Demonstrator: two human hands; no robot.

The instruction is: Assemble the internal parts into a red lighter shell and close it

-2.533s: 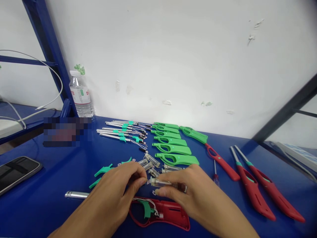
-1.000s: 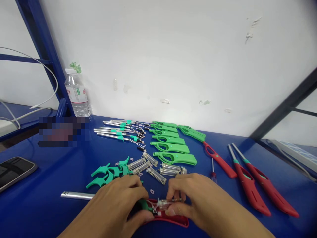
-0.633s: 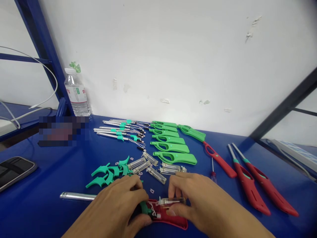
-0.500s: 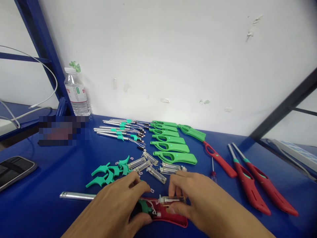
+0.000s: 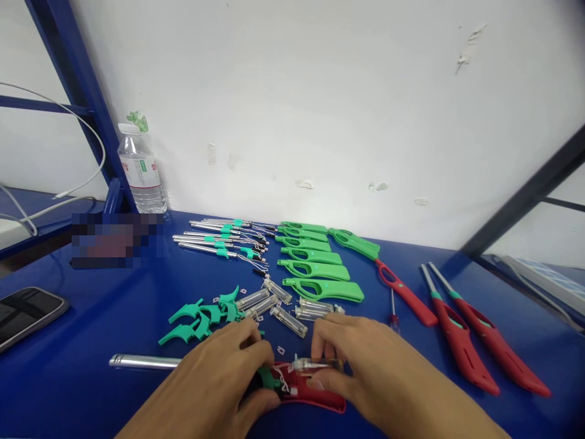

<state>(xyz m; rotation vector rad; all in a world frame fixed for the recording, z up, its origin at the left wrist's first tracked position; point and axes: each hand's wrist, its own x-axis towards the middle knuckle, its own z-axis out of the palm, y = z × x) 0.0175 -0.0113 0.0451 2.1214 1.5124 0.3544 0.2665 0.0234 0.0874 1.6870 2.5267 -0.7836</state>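
Low in the view, on the blue table [image 5: 91, 317], both hands work over an opened red casing [image 5: 320, 399]. The left hand [image 5: 231, 366] grips its left part, thumb on the near side and fingers on the far side, with a green trigger [image 5: 268, 379] and thin white wires [image 5: 284, 382] showing beside the thumb. Out past that wrist, to the left, lies a metal tube [image 5: 144, 362]. The right hand [image 5: 354, 363] has a narrow pinch on a clear tank [image 5: 311, 364] — held lengthwise above the casing's far rim (whether the two touch, I cannot tell).

Just beyond the hands are more clear tanks [image 5: 289, 321], loose green triggers [image 5: 180, 333] and a small pale clip [image 5: 281, 350]. Farther back, green casings [image 5: 324, 289] are stacked in a column, with wired metal tubes [image 5: 208, 249] to their left. Two red lighters [image 5: 470, 353] lie on the right — near a screwdriver [image 5: 394, 319] and a slimmer red piece [image 5: 414, 302]. Toward the left edge are a phone [image 5: 30, 314] and, upright by the wall, a water bottle [image 5: 141, 174].
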